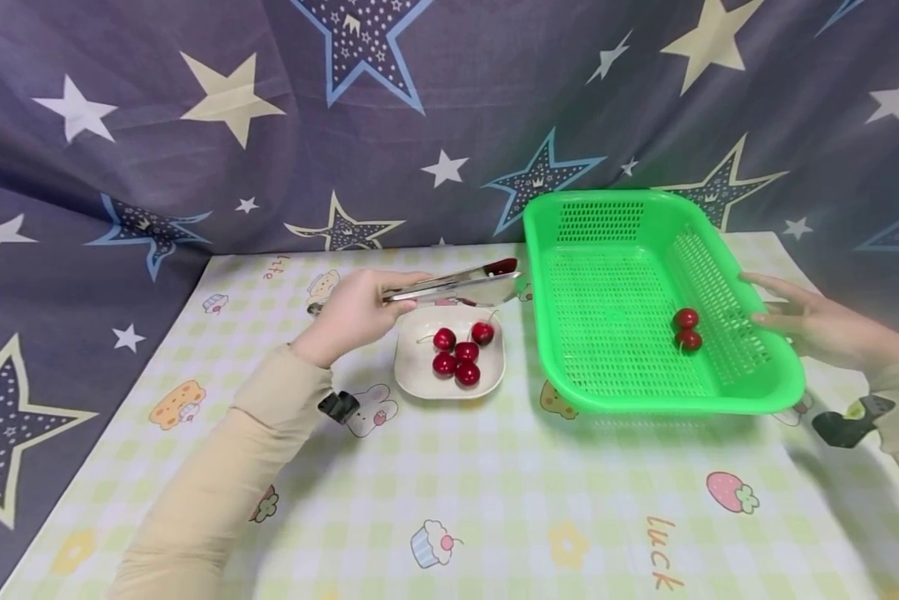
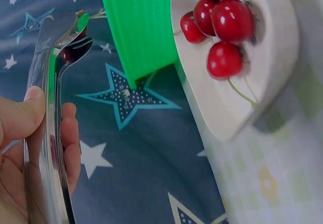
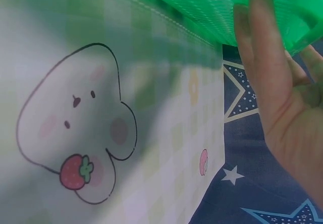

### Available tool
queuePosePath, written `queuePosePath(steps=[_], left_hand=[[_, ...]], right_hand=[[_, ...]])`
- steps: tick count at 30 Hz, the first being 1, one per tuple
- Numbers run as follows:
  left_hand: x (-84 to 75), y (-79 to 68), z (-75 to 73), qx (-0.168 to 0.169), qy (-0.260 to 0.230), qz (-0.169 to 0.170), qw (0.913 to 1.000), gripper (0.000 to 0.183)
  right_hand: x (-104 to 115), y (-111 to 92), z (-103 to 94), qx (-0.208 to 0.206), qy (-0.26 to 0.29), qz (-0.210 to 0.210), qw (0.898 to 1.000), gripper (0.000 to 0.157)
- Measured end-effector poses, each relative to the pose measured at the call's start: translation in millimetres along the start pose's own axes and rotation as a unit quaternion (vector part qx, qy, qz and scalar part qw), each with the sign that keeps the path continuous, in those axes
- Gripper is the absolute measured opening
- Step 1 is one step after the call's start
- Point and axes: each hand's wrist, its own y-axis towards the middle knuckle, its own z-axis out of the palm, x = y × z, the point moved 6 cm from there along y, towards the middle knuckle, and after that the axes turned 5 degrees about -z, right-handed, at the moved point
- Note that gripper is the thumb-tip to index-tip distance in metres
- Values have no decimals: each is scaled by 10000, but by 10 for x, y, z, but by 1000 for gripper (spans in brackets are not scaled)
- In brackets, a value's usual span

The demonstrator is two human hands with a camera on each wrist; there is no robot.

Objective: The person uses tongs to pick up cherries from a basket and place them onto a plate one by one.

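Checkered tablecloth (image 1: 509, 500); left hand (image 1: 355, 317) grips tongs (image 1: 449, 287), long axis crosswise, tips rightward.

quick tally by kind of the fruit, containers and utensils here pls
bowl: 1
basket: 1
tongs: 1
cherries: 8 (5 in the bowl, 2 in the basket, 1 in the tongs)
total: 11

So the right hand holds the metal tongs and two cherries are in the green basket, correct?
Not quite: the head view shows the left hand holds the metal tongs; two cherries are in the green basket, as you said.
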Motion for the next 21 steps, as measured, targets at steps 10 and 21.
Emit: queuePosePath(steps=[10, 21], left_hand=[[230, -196, -25, -138, -1, -103, 9999, 40], [553, -428, -11, 15, 51, -600, 9982, 39]], right_hand=[[32, 5, 18, 27, 48, 77, 10000, 71], [29, -4, 13, 31, 122, 127, 9998, 72]])
